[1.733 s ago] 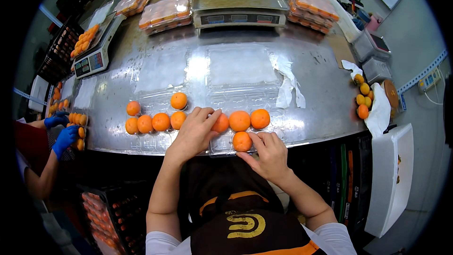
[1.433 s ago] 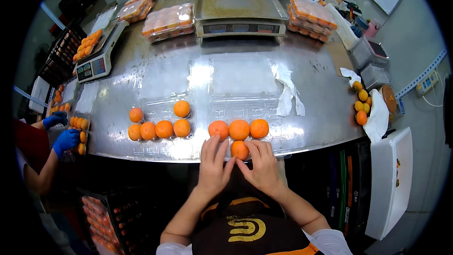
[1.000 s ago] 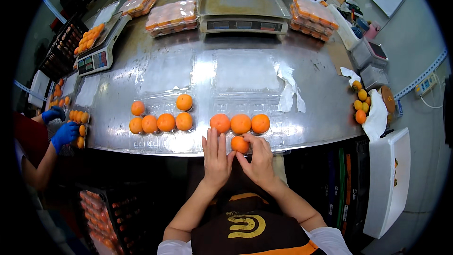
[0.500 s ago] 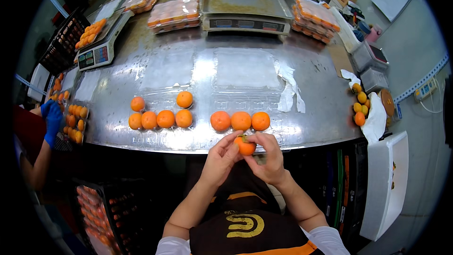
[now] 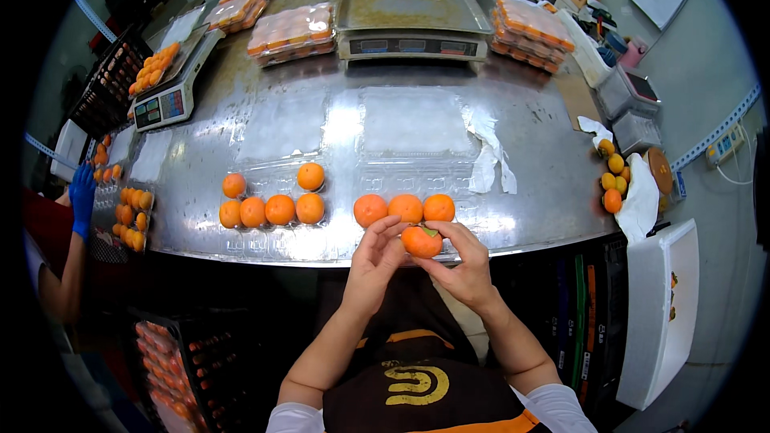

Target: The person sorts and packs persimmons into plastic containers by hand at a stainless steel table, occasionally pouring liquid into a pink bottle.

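Between the fingertips of my left hand and my right hand is an orange persimmon, its green calyx toward my right fingers. Both hands are closed around it at the table's near edge. Just beyond, a clear plastic tray carries a row of three persimmons. To its left, another clear tray bears several persimmons, most of them in one row and two farther back. Clear lids lie flat behind the trays.
Torn white paper lies right of the trays. A metal-topped scale stands at the back between stacks of packed fruit. Loose fruit sits at the right edge, above a white foam box. A co-worker's blue-gloved hand is at far left.
The persimmon in my hands has turned, so its calyx faces up and right and more of its side shows. At far left, the co-worker's blue glove has risen and opened out.
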{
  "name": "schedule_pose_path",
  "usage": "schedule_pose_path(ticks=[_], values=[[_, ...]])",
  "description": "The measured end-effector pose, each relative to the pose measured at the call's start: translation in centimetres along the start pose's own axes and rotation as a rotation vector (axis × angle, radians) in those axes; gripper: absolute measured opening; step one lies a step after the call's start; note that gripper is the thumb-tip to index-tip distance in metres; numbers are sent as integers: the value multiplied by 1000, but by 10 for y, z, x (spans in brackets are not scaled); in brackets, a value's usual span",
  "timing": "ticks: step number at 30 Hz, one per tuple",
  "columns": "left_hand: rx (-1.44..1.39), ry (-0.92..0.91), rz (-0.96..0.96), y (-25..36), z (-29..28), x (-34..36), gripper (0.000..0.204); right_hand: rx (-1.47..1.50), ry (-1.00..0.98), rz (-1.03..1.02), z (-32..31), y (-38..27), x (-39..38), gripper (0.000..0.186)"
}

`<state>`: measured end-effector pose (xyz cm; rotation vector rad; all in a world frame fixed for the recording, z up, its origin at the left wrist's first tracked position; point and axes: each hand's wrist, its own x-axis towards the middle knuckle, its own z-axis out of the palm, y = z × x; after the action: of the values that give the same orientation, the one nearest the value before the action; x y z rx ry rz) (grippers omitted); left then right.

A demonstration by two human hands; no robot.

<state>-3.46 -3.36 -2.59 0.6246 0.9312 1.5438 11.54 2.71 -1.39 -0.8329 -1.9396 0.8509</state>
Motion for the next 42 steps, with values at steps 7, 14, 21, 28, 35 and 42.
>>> schedule_pose_path(ticks=[7,14,21,28,35,42], values=[[69,-135,35,-2,-3,4,39,-14,5,-77,0,3,0,53],[-213,-80,-220,-5,0,7,36,44,42,55,6,1,-4,55],[-155,-102,-275,-5,-7,7,36,134,-9,146,2,1,-4,55],[10,-74,-117,-7,-5,10,37,31,-31,107,-5,-2,-1,55],[-337,-141,-276,-10,-3,12,44,-28,46,3,-4,-9,2,58],[-345,-174,-282,-11,-2,12,46,-105,55,-58,-4,-6,1,57]])
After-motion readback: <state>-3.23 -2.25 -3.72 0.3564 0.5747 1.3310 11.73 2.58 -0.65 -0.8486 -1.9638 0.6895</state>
